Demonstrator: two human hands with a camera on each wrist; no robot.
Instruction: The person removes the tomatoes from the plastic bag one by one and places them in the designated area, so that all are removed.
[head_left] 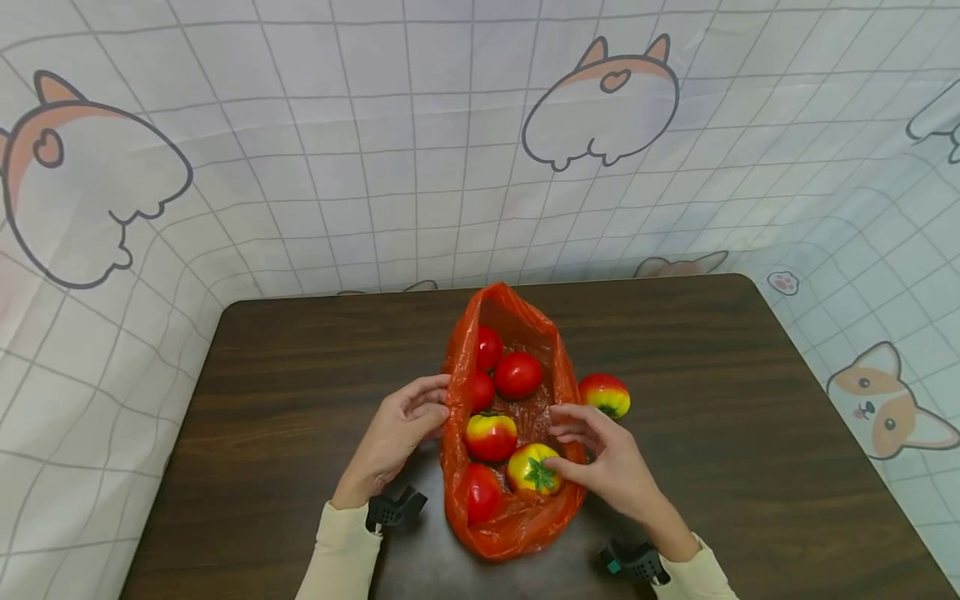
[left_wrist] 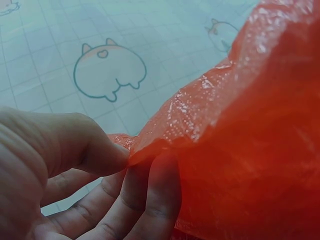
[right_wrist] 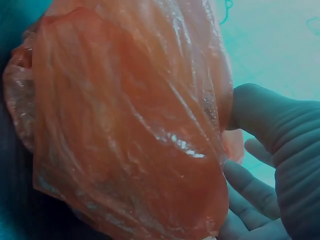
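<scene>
An orange-red plastic bag (head_left: pixel 513 537) lies with its mouth facing up in the head view. Inside are several red tomatoes (head_left: pixel 517 375), a red-and-yellow fruit (head_left: pixel 491 437) and a yellow tomato-like fruit with a green star-shaped top (head_left: pixel 534 469). My left hand (head_left: pixel 401 433) pinches the bag's left edge between thumb and fingers, as the left wrist view shows. My right hand (head_left: pixel 603 462) reaches over the right rim, fingers loosely extended, its thumb at the yellow fruit. In the right wrist view the bag's wall (right_wrist: pixel 135 135) hides the fingertips.
Another red-and-yellow fruit (head_left: pixel 604 395) lies on the dark wooden table (head_left: pixel 285 375), just right of the bag. A white gridded cloth (head_left: pixel 420 167) with cartoon corgis hangs behind the table and along its sides.
</scene>
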